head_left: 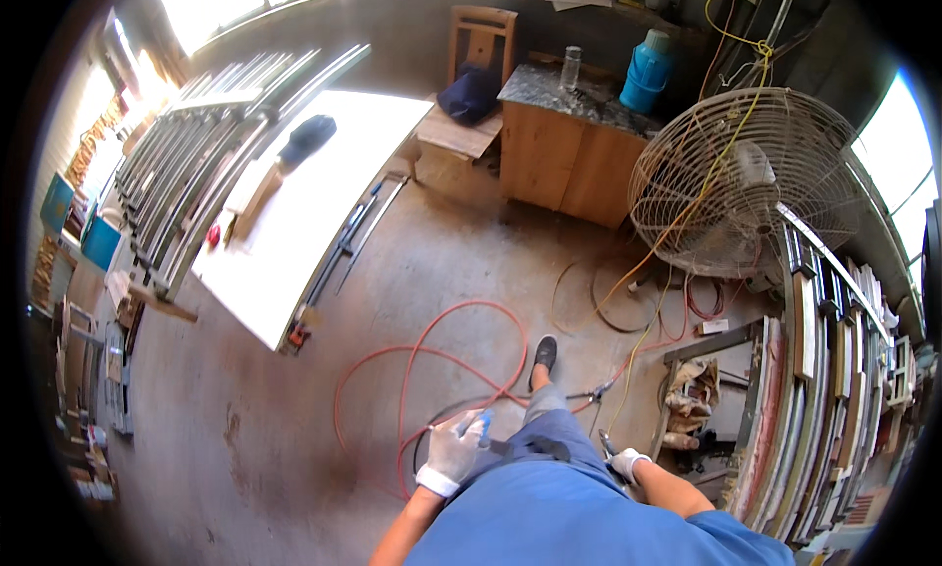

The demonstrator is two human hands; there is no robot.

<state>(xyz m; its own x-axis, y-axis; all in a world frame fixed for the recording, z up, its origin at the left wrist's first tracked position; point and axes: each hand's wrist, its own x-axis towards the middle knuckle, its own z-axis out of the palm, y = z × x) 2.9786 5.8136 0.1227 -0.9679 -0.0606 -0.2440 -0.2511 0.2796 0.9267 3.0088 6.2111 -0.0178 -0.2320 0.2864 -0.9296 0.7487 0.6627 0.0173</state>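
My left hand, in a white glove, is in front of my left hip with its fingers curled. Something blue shows at the fingertips, too small to name. Down by my right side, my right hand, also gloved in white, is closed round a slim metal tool. Its kind cannot be made out, as the hand and my clothes hide part of it. A red hose lies in loops on the floor just beyond my left hand.
On the left, a white board carries a dark blue item, beside a rack of metal bars. Ahead stand a wooden cabinet with a blue jug, and a chair. A large fan and stacked lengths are right.
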